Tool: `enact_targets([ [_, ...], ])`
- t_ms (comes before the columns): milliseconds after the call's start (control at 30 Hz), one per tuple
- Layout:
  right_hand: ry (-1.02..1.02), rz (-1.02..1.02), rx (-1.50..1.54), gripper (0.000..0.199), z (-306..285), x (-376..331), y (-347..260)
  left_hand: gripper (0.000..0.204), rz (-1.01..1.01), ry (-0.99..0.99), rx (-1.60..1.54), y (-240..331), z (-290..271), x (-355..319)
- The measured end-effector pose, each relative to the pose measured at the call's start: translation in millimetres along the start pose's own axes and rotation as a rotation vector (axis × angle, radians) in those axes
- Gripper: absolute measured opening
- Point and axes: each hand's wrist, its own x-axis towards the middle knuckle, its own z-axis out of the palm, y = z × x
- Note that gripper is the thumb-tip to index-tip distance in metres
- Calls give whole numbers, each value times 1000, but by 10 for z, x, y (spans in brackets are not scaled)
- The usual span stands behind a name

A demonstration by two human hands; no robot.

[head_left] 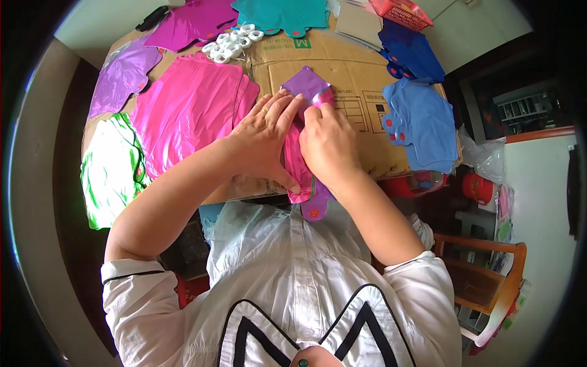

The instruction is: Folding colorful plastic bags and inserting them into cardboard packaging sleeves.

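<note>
A flat, shiny purple foil piece (306, 82) lies before me on cardboard, its pointed end away from me. Its near end, a tab with a red dot, reaches past the cardboard's front edge. Along it lies a narrow folded pink foil strip (295, 160) with thin green edging. My left hand (260, 131) rests on the strip, fingers stretched out and thumb spread toward the near end. My right hand (330, 144) is closed, its curled fingers pressed on the pink foil near the purple point. Its fingertips are partly hidden.
Left lie a large pink foil stack (189, 107), lilac foil (122, 79) and green foil (113, 171). Magenta foil (192, 24), teal foil (281, 13) and white rings (232, 43) sit farther back. Blue stacks (422, 122) line the right side; a wooden chair (483, 275) stands lower right.
</note>
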Motion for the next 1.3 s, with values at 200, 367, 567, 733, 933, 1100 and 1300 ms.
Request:
enact_targets([
  [200, 10, -97, 188, 20, -27, -16, -6, 150, -10, -10, 1, -13, -4, -29],
  [367, 100, -258, 300, 18, 84, -168, 132, 148, 7, 7, -27, -20, 14, -14],
  [567, 76, -268, 351, 24, 154, -210, 158, 136, 92, 93, 37, -1, -23, -56],
  [733, 85, -241, 421, 27, 161, -215, 181, 127, 212, 52, 45, 12, -46, -88],
  [933, 26, -89, 766, 19, 95, -161, 294, 125, 163, 67, -49, -21, 1, -84],
  [1100, -82, -136, 679, 24, 73, 74, 696, 121, 131, -5, -29, 18, -57, -89],
  [1300, -287, -321, 235, 69, -40, -209, 590, 115, 110, -18, -55, 71, -91, -69],
])
